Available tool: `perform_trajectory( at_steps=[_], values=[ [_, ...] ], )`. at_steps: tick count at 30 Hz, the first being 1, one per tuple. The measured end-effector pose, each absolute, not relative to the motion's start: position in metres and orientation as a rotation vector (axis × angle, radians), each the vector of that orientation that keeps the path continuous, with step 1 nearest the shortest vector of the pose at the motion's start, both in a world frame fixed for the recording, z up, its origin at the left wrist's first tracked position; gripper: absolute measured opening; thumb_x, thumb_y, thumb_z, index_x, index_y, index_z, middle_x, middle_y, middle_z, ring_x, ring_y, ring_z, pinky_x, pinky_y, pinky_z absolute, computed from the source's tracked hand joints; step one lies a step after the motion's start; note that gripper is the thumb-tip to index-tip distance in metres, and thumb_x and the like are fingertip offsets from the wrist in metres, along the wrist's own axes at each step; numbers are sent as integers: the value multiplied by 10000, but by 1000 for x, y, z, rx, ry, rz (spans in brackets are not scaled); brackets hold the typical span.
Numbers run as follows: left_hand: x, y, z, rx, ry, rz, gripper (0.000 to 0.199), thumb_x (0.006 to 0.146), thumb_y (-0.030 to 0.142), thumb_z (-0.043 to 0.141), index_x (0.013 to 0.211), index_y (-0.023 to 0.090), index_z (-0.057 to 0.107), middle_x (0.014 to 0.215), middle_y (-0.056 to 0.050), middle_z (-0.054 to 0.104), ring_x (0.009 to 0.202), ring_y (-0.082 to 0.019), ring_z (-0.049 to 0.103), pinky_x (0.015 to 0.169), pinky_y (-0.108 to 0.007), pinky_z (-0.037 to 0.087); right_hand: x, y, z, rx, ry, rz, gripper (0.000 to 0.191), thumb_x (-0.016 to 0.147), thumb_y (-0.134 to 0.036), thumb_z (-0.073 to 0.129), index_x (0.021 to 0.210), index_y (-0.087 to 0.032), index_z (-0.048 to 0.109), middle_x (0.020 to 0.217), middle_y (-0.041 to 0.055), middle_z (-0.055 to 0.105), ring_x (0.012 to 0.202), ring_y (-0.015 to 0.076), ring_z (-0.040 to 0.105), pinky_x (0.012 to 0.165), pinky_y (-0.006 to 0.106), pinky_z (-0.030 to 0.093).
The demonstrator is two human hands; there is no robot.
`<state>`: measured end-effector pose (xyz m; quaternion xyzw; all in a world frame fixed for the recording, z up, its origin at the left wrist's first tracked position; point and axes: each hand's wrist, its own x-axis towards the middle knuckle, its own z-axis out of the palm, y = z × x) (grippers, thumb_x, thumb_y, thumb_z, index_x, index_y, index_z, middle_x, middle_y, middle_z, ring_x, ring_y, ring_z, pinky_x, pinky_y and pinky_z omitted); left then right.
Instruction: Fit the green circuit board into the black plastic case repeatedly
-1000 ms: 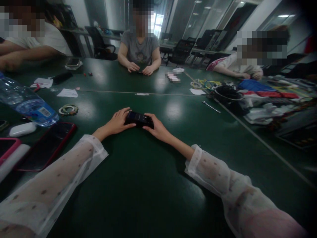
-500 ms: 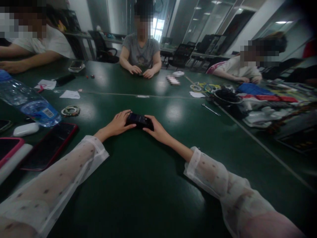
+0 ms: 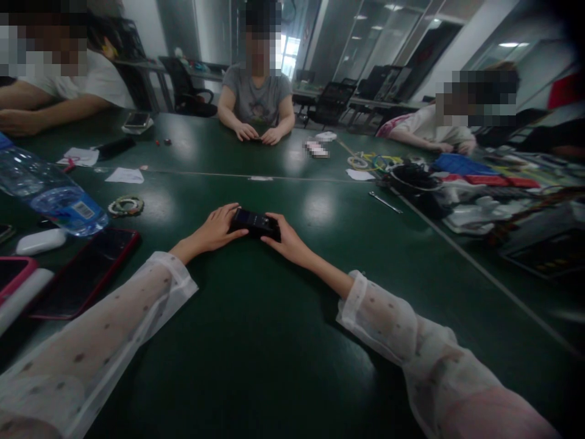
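A small black box-shaped device (image 3: 255,223), with a dark panel and tiny pale marks on its top, rests on the green table (image 3: 256,341) in front of me. My left hand (image 3: 216,229) grips its left end, the thumb along the near side and the fingers over the far side. At the other end, my right hand (image 3: 289,239) holds the device between thumb and fingers. Its exact kind is too small and dark to tell. Sheer white dotted sleeves cover both my forearms.
On the left lie a water bottle (image 3: 68,204), a red-edged phone (image 3: 86,273), a white case (image 3: 41,241) and bracelets (image 3: 125,206). A wrench (image 3: 385,202) lies to the right, near piled cables and parts (image 3: 415,177). Three people sit around the table, one straight across (image 3: 258,97).
The view has shifted slightly, so most things appear a little further left. Both my hands keep the same hold on the black device.
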<state>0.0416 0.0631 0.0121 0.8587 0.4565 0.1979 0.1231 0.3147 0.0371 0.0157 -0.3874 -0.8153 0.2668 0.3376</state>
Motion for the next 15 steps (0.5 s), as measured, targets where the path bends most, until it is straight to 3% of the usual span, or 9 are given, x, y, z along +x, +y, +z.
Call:
perform_trajectory(
  at_steps=[4, 15],
  values=[
    [41, 64, 10, 2517, 1329, 589, 798, 963, 740, 428, 1543, 198, 351, 1610, -186, 365, 1483, -372, 377, 1201, -571, 329, 314, 37, 13, -1000, -2110, 699, 675, 900, -273, 708, 1466, -241, 343, 1449, 162, 527, 1372, 322, 555, 1168, 605, 444],
    [41, 64, 10, 2509, 1330, 590, 805, 962, 748, 416, 1546, 197, 356, 1613, -179, 359, 1474, -389, 380, 1198, -587, 331, 316, 40, 11, -1010, -2086, 629, 643, 877, -310, 732, 1435, -237, 423, 1425, 162, 534, 1347, 341, 535, 1157, 612, 435]
  ],
)
